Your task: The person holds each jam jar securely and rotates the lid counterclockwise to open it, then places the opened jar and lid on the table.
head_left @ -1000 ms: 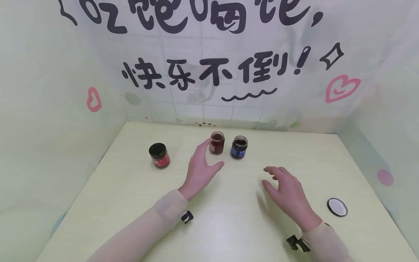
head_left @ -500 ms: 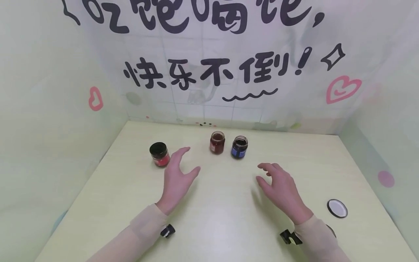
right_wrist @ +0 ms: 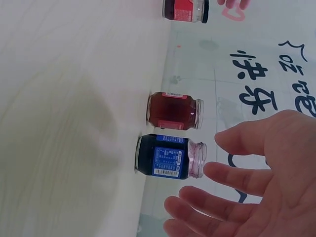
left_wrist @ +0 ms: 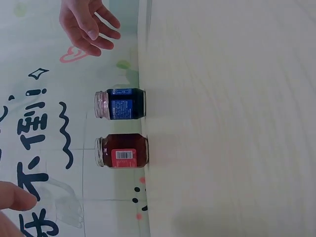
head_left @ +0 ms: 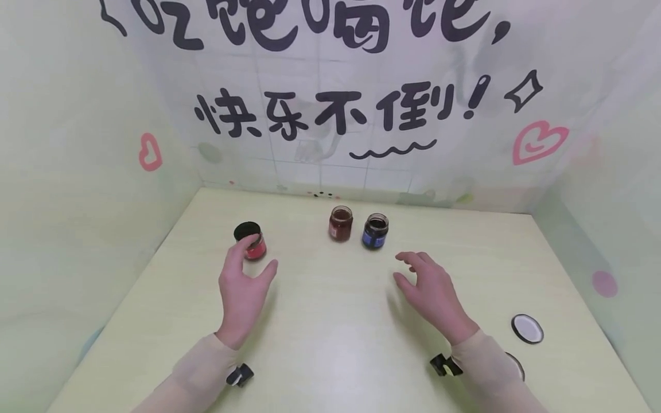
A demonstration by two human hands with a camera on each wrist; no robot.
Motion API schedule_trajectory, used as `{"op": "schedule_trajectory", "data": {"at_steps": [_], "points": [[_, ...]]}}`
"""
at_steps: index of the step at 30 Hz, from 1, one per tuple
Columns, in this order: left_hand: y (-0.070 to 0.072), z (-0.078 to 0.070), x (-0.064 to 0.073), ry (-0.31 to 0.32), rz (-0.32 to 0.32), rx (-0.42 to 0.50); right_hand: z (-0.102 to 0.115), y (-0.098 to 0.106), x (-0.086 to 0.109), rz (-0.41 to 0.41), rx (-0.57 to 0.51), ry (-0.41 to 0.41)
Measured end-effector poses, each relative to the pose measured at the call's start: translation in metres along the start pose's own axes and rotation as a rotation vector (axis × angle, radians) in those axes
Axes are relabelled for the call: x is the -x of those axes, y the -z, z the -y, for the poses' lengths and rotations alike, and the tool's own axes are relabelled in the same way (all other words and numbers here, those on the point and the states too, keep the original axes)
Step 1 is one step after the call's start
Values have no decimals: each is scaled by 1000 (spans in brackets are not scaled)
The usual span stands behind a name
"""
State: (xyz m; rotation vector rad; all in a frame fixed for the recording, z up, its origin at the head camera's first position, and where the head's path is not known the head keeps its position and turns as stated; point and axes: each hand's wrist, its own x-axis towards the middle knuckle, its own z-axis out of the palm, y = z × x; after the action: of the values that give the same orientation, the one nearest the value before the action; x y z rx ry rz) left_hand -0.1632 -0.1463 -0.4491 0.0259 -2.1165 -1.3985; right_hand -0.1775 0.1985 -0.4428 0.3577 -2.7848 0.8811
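My left hand is beside a lidded jar with a black cap and red label, at the table's left. Its fingers are spread from the thumb and overlap the jar in the head view. Nothing is between them. My right hand, fingers relaxed and holding nothing, hovers in front of two uncapped jars. One is a reddish-brown jar with a red label; to its right stands a dark jar with a blue label. Both are upright, their glass mouths bare in the right wrist view.
A jar lid lies inside up at the table's right. Another lid is partly hidden by the right sleeve. Printed walls enclose the pale table at the back and both sides.
My left hand has moved left, from in front of the reddish-brown jar to the capped jar. My right hand has drifted slightly left. The jars stay where they were.
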Motion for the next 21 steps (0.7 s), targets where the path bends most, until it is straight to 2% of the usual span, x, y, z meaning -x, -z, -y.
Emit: {"op": "schedule_trajectory", "data": {"at_steps": [8, 15, 18, 21], "points": [[7, 11, -2, 228, 26, 5, 2, -4, -18, -9, -11, 27], [11, 25, -18, 403, 57, 52, 7, -10, -29, -23, -22, 70], [11, 31, -26, 463, 73, 78, 9, -16, -32, -18, -17, 100], [11, 37, -32, 494, 86, 88, 12, -22, -33, 1, -6, 114]]}}
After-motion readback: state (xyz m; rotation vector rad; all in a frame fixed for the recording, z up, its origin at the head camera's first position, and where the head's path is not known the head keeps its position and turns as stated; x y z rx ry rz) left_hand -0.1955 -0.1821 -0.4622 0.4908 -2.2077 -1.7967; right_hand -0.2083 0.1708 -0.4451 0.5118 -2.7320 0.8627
